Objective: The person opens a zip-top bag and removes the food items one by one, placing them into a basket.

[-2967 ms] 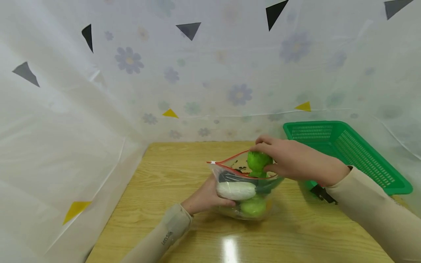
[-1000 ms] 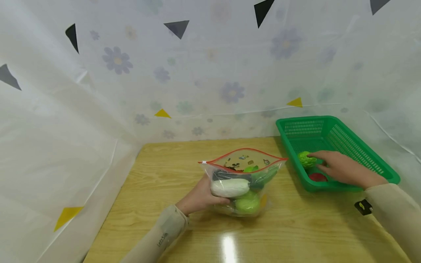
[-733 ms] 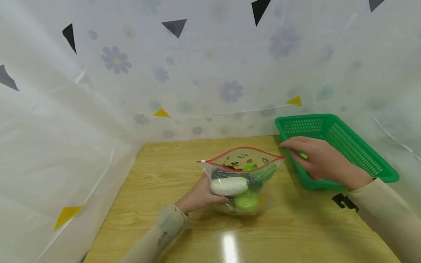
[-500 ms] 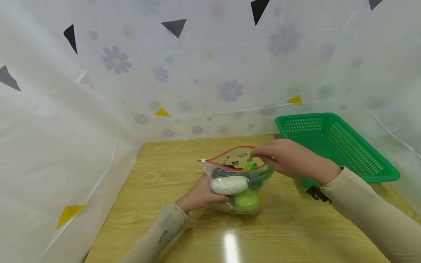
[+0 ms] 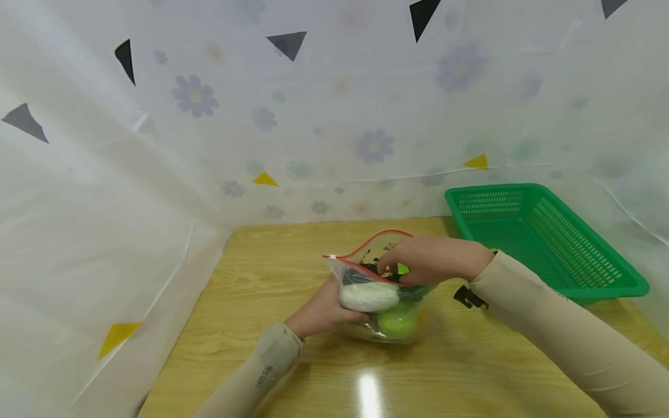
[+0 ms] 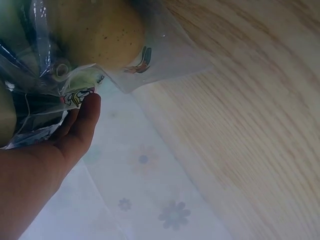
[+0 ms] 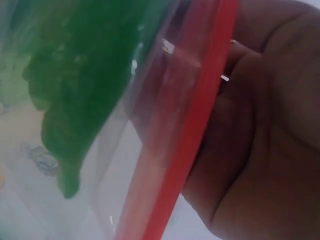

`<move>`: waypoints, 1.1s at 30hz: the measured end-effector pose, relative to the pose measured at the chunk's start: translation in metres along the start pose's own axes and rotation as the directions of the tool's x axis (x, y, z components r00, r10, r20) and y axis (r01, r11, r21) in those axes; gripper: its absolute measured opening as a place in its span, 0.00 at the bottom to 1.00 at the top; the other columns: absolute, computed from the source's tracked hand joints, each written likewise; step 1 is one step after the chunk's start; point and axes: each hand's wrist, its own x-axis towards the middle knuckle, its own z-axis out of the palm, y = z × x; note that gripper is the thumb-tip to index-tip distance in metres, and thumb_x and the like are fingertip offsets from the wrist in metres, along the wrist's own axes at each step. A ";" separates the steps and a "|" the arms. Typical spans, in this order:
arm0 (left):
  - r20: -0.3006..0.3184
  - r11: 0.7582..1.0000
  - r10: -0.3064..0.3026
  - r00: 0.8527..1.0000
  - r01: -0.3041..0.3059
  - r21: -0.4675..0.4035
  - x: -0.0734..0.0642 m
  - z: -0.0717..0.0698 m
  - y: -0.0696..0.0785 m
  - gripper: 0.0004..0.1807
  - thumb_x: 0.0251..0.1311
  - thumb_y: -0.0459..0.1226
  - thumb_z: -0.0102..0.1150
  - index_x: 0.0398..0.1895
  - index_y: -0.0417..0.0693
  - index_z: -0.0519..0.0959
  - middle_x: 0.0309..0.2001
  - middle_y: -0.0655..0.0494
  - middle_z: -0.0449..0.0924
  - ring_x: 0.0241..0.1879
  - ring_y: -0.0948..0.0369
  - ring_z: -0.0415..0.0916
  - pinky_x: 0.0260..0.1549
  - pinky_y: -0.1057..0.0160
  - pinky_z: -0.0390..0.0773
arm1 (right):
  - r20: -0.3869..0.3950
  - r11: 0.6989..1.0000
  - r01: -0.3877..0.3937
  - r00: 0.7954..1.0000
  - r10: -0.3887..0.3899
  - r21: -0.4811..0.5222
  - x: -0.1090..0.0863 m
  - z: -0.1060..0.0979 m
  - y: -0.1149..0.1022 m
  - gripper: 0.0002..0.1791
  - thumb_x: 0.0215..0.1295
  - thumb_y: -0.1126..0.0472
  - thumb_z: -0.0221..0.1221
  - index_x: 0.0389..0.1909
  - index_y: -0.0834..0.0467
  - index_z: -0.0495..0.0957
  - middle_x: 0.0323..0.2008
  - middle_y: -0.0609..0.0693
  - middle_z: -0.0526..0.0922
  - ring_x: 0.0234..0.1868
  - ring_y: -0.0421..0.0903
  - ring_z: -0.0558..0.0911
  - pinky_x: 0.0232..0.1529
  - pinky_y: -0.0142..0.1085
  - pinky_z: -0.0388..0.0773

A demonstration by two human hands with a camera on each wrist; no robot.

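My left hand (image 5: 331, 310) grips the side of a clear zip bag (image 5: 360, 334) standing on the table, thumb across its front. The bag's red-edged mouth gapes, and its white slider (image 5: 333, 256) sits at the left end. Through the plastic show a white, long vegetable (image 5: 368, 297), a pale green round one (image 5: 397, 322) and dark ones. A yellow-brown speckled round item (image 6: 100, 35) appears in the left wrist view. My right hand (image 5: 431, 258) reaches into the mouth, its bent fingers by a bright green vegetable (image 5: 402, 269). Its fingertips are hidden, so I cannot tell whether it holds anything.
A green plastic basket (image 5: 601, 247) stands at the right rear, partly behind my right forearm. A trace of bright green shows beside the sleeve (image 5: 549, 313). Patterned sheeting (image 5: 324, 145) borders the wooden table (image 5: 272, 255) at the back and left.
My right hand has left the basket, where a green bumpy item and a red one lay, and moved left into the bag's mouth. The left hand has kept its grip on the bag.
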 end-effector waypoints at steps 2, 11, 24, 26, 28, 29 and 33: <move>0.002 1.000 -0.002 1.000 0.002 0.004 0.000 0.000 0.001 0.51 0.45 0.38 0.82 0.72 0.67 0.62 0.62 0.63 0.76 0.60 0.61 0.76 0.65 0.58 0.72 | 0.021 1.000 -0.005 1.000 0.004 0.008 0.000 -0.001 -0.001 0.20 0.65 0.65 0.65 0.55 0.43 0.81 0.45 0.42 0.84 0.43 0.39 0.81 0.42 0.37 0.82; -0.005 0.999 -0.009 1.000 0.009 0.040 0.000 0.000 0.003 0.58 0.44 0.39 0.82 0.77 0.67 0.56 0.64 0.65 0.74 0.62 0.63 0.74 0.67 0.58 0.71 | 0.069 0.997 -0.080 0.994 0.081 -0.021 0.003 0.004 -0.002 0.23 0.63 0.63 0.68 0.60 0.49 0.79 0.50 0.46 0.84 0.50 0.45 0.82 0.47 0.43 0.82; -0.002 0.999 0.017 1.000 -0.017 0.044 0.001 0.000 0.005 0.64 0.43 0.35 0.82 0.80 0.70 0.50 0.67 0.62 0.72 0.64 0.65 0.72 0.69 0.57 0.69 | -0.052 0.998 -0.048 0.998 0.045 -0.049 -0.002 0.017 0.003 0.15 0.66 0.63 0.64 0.52 0.50 0.83 0.45 0.42 0.85 0.43 0.39 0.80 0.42 0.39 0.80; 0.000 0.999 0.022 1.000 -0.022 0.035 0.002 0.000 0.005 0.62 0.43 0.35 0.82 0.78 0.72 0.52 0.66 0.64 0.73 0.64 0.64 0.72 0.68 0.58 0.69 | -0.066 0.999 -0.044 0.997 0.041 -0.032 -0.004 0.016 0.003 0.13 0.67 0.64 0.62 0.50 0.49 0.84 0.42 0.42 0.84 0.40 0.39 0.79 0.40 0.39 0.78; 0.000 0.999 0.027 1.000 -0.027 0.022 0.002 0.000 0.005 0.60 0.43 0.34 0.82 0.78 0.69 0.54 0.65 0.64 0.73 0.63 0.63 0.73 0.68 0.58 0.70 | -0.088 0.999 -0.040 0.995 0.037 -0.026 -0.007 0.015 0.003 0.11 0.69 0.64 0.61 0.49 0.49 0.83 0.41 0.43 0.83 0.40 0.39 0.78 0.39 0.38 0.78; -0.002 0.999 0.027 1.000 -0.027 0.020 0.002 0.000 0.004 0.59 0.43 0.35 0.82 0.77 0.66 0.56 0.65 0.65 0.73 0.63 0.63 0.73 0.67 0.57 0.70 | -0.103 0.999 -0.039 0.994 0.036 -0.027 -0.009 0.014 0.003 0.11 0.70 0.65 0.61 0.49 0.49 0.83 0.41 0.43 0.82 0.39 0.40 0.78 0.38 0.37 0.77; -0.012 1.000 0.013 1.000 -0.013 0.003 0.000 -0.001 0.002 0.55 0.44 0.36 0.82 0.75 0.61 0.58 0.63 0.65 0.74 0.62 0.61 0.74 0.67 0.56 0.71 | -0.195 0.997 -0.050 0.980 0.036 -0.067 -0.021 0.009 0.003 0.16 0.70 0.66 0.61 0.55 0.50 0.81 0.46 0.45 0.81 0.43 0.40 0.79 0.41 0.37 0.79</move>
